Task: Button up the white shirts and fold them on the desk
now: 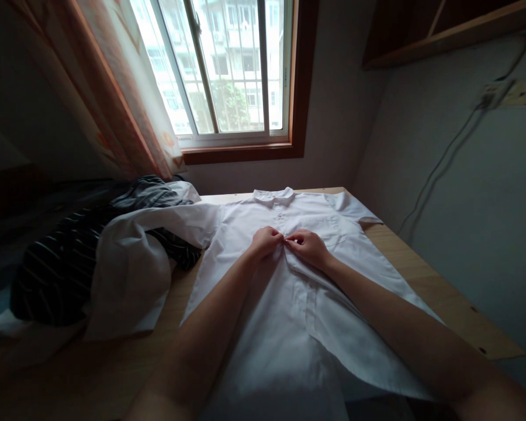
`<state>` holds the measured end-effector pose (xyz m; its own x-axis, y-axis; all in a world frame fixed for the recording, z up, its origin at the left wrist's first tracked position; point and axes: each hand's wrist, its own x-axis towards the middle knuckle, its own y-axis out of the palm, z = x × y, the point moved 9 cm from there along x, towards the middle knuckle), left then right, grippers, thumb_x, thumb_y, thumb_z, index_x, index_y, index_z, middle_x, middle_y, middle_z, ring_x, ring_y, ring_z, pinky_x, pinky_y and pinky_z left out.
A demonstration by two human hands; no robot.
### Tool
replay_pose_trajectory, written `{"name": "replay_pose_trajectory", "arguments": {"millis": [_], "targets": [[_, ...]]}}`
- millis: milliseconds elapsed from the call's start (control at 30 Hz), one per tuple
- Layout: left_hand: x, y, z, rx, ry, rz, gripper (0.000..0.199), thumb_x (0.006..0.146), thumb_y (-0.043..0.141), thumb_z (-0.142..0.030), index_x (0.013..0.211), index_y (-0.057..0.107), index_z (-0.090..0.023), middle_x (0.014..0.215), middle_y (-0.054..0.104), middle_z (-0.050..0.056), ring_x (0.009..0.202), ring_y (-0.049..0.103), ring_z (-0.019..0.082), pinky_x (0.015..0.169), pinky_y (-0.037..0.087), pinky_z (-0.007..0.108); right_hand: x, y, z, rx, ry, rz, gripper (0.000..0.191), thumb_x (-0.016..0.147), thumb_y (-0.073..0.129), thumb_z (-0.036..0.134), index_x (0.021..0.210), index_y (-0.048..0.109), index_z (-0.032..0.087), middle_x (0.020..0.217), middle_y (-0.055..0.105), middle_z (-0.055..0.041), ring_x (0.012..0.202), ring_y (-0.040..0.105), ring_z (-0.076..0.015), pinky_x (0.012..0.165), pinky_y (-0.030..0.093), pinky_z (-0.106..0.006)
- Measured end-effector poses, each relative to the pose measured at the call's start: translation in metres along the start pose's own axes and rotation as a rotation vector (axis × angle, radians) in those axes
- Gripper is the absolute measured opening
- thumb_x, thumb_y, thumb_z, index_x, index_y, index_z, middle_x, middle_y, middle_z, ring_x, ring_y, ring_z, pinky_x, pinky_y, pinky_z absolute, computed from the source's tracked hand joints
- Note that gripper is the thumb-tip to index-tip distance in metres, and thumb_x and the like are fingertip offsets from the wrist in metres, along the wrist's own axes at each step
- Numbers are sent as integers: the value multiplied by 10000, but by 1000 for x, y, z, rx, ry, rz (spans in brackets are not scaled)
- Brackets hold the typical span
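A white shirt (245,316) lies spread face up, its collar (274,195) toward the window and one sleeve (134,257) stretched out to the left. My left hand (267,241) pinches the front placket near the chest. Right beside it, my right hand (307,245) pinches the other edge of the placket, the fingertips of both hands almost meeting. Any button between them is hidden by the fingers. Below the hands the front hangs open, with the right panel folded loosely over.
The shirt rests on a wooden table (433,280). Dark striped clothes (56,269) are heaped at the left, partly under the sleeve. Behind stand a window (232,70) and an orange curtain (114,88). A cable (438,164) hangs down the right wall.
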<state>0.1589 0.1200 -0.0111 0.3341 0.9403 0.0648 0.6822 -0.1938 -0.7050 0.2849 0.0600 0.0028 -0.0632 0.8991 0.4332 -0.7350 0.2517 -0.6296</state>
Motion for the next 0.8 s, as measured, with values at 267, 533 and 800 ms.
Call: {"name": "replay_pose_trajectory", "arguments": {"millis": [267, 533, 800], "targets": [[2, -1, -2, 29, 12, 16, 213, 708, 515, -272, 540, 581, -160, 513, 453, -24, 542, 400, 113, 504, 258, 233, 3, -4, -10, 53, 114, -15, 192, 830, 618, 214, 968, 748, 190, 826, 740, -30, 707, 648, -148, 680, 481, -236], [2, 0, 0, 45, -4, 5, 221, 717, 515, -278, 566, 618, -155, 524, 495, -10, 542, 425, 119, 519, 276, 234, 3, -2, -7, -57, 149, 7, 160, 825, 642, 245, 942, 749, 230, 826, 729, -9, 706, 638, -144, 661, 458, -238], [-2, -3, -5, 19, 32, 36, 351, 715, 606, -468, 697, 716, -135, 613, 579, 6, 593, 479, 126, 513, 294, 219, 4, -2, -8, -35, 143, 0, 152, 823, 638, 262, 916, 752, 224, 822, 732, -7, 689, 632, -139, 633, 439, -229]]}}
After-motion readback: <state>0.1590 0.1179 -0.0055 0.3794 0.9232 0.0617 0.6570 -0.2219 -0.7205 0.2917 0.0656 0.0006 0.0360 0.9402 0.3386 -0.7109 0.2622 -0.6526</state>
